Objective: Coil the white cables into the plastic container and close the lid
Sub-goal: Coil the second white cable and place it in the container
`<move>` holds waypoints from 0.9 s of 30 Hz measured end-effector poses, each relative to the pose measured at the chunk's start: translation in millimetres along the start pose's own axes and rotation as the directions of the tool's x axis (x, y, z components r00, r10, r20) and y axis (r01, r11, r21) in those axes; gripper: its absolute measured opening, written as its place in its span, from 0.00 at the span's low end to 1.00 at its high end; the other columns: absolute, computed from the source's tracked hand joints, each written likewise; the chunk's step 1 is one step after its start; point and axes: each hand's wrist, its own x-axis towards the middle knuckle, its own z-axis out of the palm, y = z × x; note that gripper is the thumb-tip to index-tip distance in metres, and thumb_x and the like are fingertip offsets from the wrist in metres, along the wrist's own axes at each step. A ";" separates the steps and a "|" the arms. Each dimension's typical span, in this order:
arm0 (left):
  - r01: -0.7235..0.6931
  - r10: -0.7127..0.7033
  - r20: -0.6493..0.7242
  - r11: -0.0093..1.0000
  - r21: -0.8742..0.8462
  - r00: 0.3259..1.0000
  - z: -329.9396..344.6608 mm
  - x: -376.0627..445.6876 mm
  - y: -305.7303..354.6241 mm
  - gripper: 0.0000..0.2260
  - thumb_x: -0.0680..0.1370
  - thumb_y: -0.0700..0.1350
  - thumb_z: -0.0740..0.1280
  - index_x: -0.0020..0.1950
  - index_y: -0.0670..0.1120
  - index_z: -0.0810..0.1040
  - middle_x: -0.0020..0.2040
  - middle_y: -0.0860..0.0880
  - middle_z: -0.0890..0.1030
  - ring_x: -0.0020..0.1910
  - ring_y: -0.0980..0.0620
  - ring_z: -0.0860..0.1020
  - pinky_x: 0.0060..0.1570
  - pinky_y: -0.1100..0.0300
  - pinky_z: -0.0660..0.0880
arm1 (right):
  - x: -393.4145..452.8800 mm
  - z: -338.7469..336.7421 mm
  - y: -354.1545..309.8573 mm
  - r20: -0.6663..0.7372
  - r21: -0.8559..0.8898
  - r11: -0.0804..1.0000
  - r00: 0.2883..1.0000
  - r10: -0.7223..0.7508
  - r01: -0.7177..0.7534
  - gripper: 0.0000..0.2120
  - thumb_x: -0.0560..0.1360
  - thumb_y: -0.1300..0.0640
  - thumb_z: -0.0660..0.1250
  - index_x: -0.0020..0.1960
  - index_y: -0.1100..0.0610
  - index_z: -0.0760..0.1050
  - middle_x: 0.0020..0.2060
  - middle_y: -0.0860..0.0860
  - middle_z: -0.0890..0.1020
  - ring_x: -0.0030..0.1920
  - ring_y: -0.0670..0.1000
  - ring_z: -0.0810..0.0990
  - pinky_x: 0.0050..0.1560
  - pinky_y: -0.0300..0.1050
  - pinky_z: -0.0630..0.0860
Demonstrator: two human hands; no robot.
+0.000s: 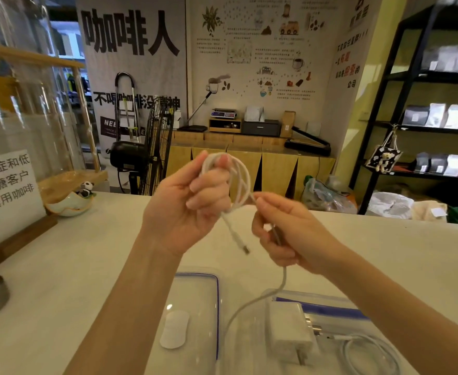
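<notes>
Hands raised above pale surface (87, 266), centre of head view. Left hand (187, 207), palm toward camera, fingers (206, 185) curled round a thin white cable wound into a small coil (236, 180); the loops stand up at 12 o'clock from the fist. One short tail of the coil hangs down at 6 o'clock from the hand and ends in a small metal-tipped plug (245, 249), hanging free in the air between the two hands.

Right hand (284, 234) sits at 3 o'clock of the left, close beside it. Thumb and forefinger pinch the cable just where it leaves the coil; remaining fingers are folded over the run of cable passing through the palm. Below the hand the cable drops at 6 o'clock, curving down to the surface.

Clear rectangular plastic container with blue seal line (330, 312) lies on the surface at 5 o'clock of the hands, at lower frame edge. Inside it: white square power adapter with metal prongs (290, 331) and a second loose white cable loop (371, 353) at 3 o'clock of the adapter. Clear flat lid with blue rim (195, 293) lies separately at 9 o'clock of the container, off it; white oval label visible through it.

White printed sign on wooden base (8, 196) at 9 o'clock, far left.
</notes>
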 end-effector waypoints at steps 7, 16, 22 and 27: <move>-0.299 0.585 -0.349 0.736 0.607 0.732 -10.5 8.0 -7.0 0.18 0.81 0.49 0.48 0.51 0.39 0.72 0.25 0.53 0.70 0.21 0.59 0.65 0.23 0.69 0.66 | -16.0 30.4 8.7 0.107 -0.115 0.976 0.974 0.198 -0.186 0.13 0.80 0.55 0.53 0.61 0.53 0.71 0.26 0.50 0.72 0.17 0.44 0.62 0.17 0.33 0.62; 0.169 0.683 -0.073 -0.075 0.983 0.727 -27.7 6.7 -17.8 0.11 0.80 0.44 0.52 0.48 0.45 0.74 0.30 0.52 0.75 0.26 0.58 0.71 0.28 0.67 0.71 | -26.9 28.9 -30.2 0.175 -0.466 0.885 0.979 0.104 -0.011 0.11 0.78 0.58 0.57 0.56 0.57 0.75 0.22 0.47 0.72 0.19 0.44 0.67 0.22 0.33 0.68; 0.279 0.285 -0.325 0.191 0.941 0.902 -17.6 4.0 -22.1 0.24 0.75 0.58 0.51 0.29 0.45 0.75 0.17 0.53 0.69 0.16 0.57 0.64 0.19 0.66 0.63 | -14.9 4.2 -52.3 0.011 -0.400 0.914 0.998 -0.063 0.062 0.11 0.73 0.56 0.61 0.47 0.60 0.79 0.19 0.45 0.69 0.18 0.44 0.62 0.17 0.33 0.58; 0.109 0.047 -0.185 0.661 0.743 0.982 -2.6 5.5 -23.4 0.25 0.76 0.57 0.50 0.29 0.46 0.76 0.18 0.54 0.60 0.15 0.56 0.57 0.15 0.66 0.54 | -8.0 -13.8 -45.0 -0.142 -0.252 0.955 0.970 -0.195 0.155 0.10 0.68 0.55 0.66 0.43 0.60 0.81 0.21 0.48 0.72 0.18 0.45 0.62 0.18 0.35 0.57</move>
